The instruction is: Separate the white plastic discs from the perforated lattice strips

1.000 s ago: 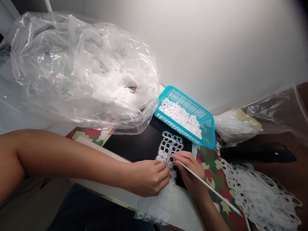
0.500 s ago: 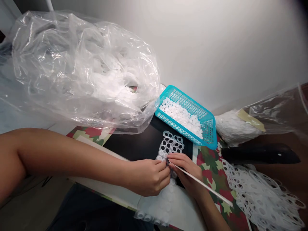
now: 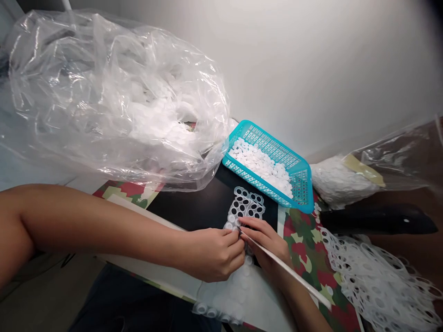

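My right hand is closed around a thin white stick, whose dark tip points at the fingers of my left hand. My left hand is pinched at that tip, over a translucent sheet of rings; what lies between its fingertips is hidden. The sheet's far end shows open rings, while white round pieces fill those nearest my fingers. Below my hands the sheet runs on toward the table's front edge, with pale pieces on it.
A turquoise basket of small white discs stands behind my hands. At the left bulges a large clear plastic bag. Loose ring sheets pile up on the right, below a black handle-like object and a bag of white pieces.
The white stick's far end has tilted slightly downward and to the left. My right fingers have shifted a little; my left hand has barely moved.
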Tool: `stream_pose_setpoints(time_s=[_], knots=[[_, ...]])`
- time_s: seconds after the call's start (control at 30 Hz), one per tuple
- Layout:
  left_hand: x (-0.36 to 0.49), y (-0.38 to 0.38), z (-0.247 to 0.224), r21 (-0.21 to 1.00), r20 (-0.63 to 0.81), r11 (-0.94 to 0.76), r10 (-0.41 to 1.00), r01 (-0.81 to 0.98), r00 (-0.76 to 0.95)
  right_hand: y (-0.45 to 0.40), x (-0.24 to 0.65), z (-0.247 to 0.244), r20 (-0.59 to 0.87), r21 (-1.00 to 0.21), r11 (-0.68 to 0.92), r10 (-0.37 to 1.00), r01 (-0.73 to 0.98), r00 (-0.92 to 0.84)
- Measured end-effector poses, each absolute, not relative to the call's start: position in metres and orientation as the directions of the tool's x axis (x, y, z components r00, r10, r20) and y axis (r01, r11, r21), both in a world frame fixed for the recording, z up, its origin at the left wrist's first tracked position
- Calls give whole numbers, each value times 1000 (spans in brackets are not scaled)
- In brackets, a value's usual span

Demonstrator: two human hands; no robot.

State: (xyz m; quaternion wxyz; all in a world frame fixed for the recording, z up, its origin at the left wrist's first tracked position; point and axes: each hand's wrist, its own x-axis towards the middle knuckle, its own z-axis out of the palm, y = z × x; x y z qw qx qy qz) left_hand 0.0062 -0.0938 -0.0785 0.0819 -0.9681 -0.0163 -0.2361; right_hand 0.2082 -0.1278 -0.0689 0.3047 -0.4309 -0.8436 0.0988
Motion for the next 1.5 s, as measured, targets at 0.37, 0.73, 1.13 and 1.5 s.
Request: stream_pose_setpoints(time_s=[0.37, 0.73, 1.13, 1.5], knots=[[6, -93, -76, -151, 469, -985, -1, 79, 883, -129, 209, -72, 444, -401, 647, 756, 648, -481], [6, -94, -78, -158, 467, -985, -18, 63, 884, -130, 203, -67, 380, -533, 520, 852, 667, -360], [7, -93, -76, -146, 470, -987, -12, 64, 882, -127, 206, -65, 414, -472, 598, 799, 648, -436], [8, -93, -76, -134, 478, -989, -8, 64, 878, -132, 212, -75, 428, -183, 730, 662, 658, -616]])
